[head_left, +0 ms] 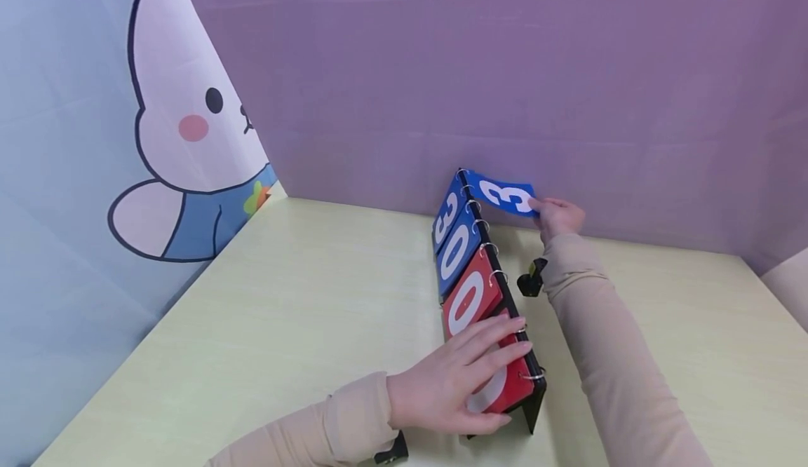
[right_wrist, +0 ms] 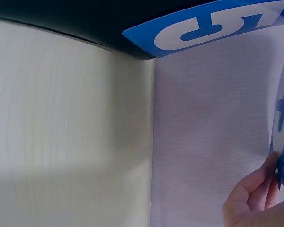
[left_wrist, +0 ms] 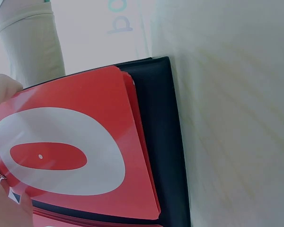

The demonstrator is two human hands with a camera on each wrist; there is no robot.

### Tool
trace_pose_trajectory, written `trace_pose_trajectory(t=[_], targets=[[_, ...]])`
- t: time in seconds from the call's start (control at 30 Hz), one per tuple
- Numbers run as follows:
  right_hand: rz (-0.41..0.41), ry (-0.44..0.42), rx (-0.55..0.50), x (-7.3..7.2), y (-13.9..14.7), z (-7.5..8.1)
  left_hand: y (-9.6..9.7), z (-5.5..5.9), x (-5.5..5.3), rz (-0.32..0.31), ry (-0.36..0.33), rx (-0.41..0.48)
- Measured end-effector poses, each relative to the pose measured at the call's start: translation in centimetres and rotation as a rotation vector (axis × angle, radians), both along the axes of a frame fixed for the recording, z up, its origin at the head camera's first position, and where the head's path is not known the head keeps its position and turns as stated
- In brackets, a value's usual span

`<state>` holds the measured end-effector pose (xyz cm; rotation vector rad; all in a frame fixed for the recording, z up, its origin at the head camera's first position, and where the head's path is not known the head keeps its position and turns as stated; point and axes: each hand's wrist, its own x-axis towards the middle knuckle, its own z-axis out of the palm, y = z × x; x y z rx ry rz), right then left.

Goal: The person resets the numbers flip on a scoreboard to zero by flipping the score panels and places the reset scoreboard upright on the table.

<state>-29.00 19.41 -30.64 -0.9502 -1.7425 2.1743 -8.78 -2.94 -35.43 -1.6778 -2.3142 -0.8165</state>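
A flip scoreboard stands as a tent on the table, its black stand (head_left: 535,405) carrying blue and red number cards on metal rings. The front faces read 3 and 0 on the blue cards and 0 on the red card (head_left: 470,295). My left hand (head_left: 454,383) lies across the nearest red card (left_wrist: 99,90), straight fingers at the stand's top edge, thumb by its near end. At the far end, my right hand (head_left: 560,216) pinches the free edge of a raised blue card (head_left: 499,193) marked 3 between thumb and fingers.
Behind the stand, another blue card (right_wrist: 217,23) with a white 5 shows in the right wrist view. A purple cloth (head_left: 505,67) rises along the table's far edge, and a blue cloth (head_left: 57,172) with a cartoon rabbit hangs at left. Pale wood tabletop (head_left: 284,313) surrounds the scoreboard.
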Motion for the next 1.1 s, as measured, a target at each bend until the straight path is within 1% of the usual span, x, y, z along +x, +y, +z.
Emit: trace_pose_trajectory(t=[0.1, 0.27, 0.33, 0.5, 0.67, 0.77, 0.87, 1.1], targets=[[0.002, -0.001, 0.053, 0.2, -0.1, -0.1, -0.1, 0.1, 0.0, -0.001, 0.001, 0.000], [-0.029, 0.041, 0.114, 0.3, -0.4, -0.6, -0.1, 0.0, 0.1, 0.001, 0.004, -0.001], [-0.034, 0.038, 0.143, 0.4, -0.5, -0.6, -0.1, 0.0, 0.1, 0.002, 0.009, -0.002], [-0.020, 0.013, 0.225, 0.6, -0.7, -0.5, -0.1, 0.0, 0.1, 0.000, 0.002, -0.002], [-0.013, 0.035, 0.282, 0.5, -0.9, -0.6, -0.1, 0.1, 0.1, 0.001, -0.002, -0.006], [-0.004, 0.046, 0.278, 0.4, -0.7, -0.8, -0.1, 0.1, 0.1, 0.004, 0.006, -0.009], [-0.002, 0.055, 0.252, 0.3, -0.3, -1.0, -0.1, 0.1, 0.1, 0.006, 0.013, -0.010], [-0.004, 0.078, 0.204, 0.3, 0.2, -0.9, -0.1, 0.1, 0.1, 0.004, 0.013, -0.004]])
